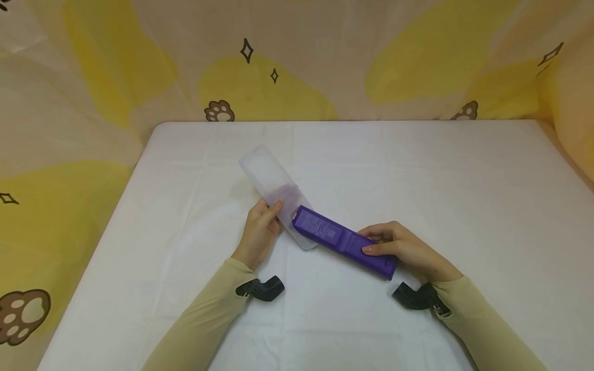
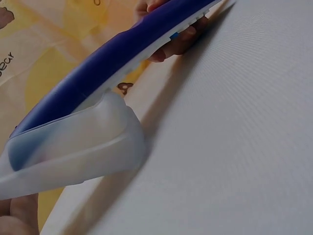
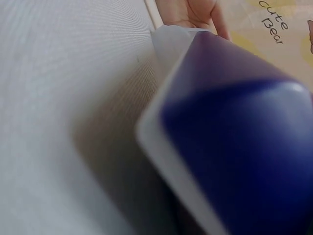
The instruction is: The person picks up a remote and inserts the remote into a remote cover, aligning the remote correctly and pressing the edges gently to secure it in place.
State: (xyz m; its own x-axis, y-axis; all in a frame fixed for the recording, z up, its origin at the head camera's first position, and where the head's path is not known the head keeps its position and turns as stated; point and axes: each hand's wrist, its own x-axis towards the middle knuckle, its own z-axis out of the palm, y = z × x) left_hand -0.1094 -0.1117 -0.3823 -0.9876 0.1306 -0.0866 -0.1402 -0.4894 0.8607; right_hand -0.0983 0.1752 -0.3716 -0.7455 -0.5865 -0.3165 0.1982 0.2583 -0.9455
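Note:
My left hand point(image 1: 259, 233) holds a translucent plastic remote cover point(image 1: 263, 166) by its side, thumb on top. A purple remote control point(image 1: 331, 232), back side up with printed text on it, is gripped at its near right end by my right hand point(image 1: 406, 250). The remote's far end overlaps the lower part of the cover. From the left wrist view, the remote point(image 2: 98, 71) slants down with its tip at the open side of the cover point(image 2: 83, 147); its pale button face points downward. Close up in the right wrist view, the remote point(image 3: 244, 152) hides my right fingers.
A white cloth-covered table point(image 1: 185, 216) lies under both hands. Behind it and at the sides hangs a yellow and beige patterned curtain point(image 1: 301, 31). Each wrist carries a black camera mount, the left mount point(image 1: 266, 289) and the right mount point(image 1: 413, 296).

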